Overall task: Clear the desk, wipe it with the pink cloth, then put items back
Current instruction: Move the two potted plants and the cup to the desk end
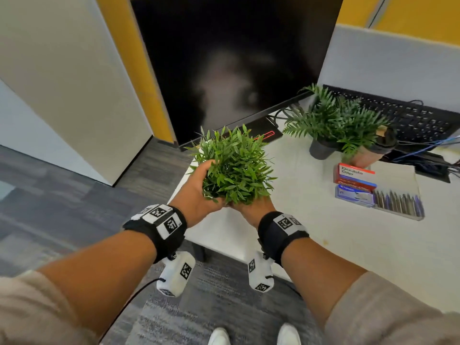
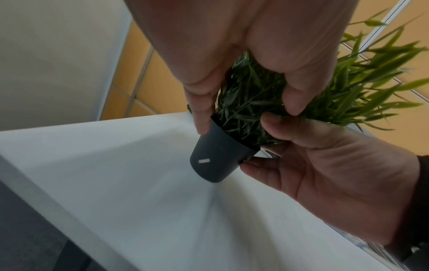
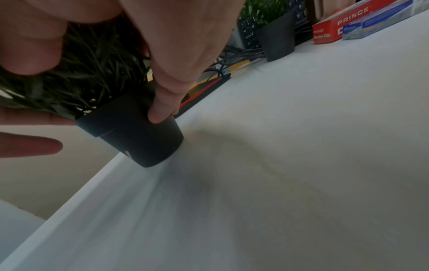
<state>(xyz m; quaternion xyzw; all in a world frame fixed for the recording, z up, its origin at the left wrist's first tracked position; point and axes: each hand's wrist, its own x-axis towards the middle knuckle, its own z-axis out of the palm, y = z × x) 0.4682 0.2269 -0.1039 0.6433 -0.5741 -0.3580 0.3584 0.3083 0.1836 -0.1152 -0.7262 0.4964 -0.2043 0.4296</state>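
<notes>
A small potted plant with thin green leaves and a dark grey pot is held tilted over the left front corner of the white desk. My left hand grips it from the left, with fingertips on the pot's rim. My right hand holds it from below and the right, one finger pressed on the pot's side. The pot's base is at the desk surface; I cannot tell whether it touches. The pink cloth is not in view.
A second potted fern, a lidded cup, red and blue boxes and a tray of pens stand at the right. A black keyboard, cables and a dark monitor lie behind.
</notes>
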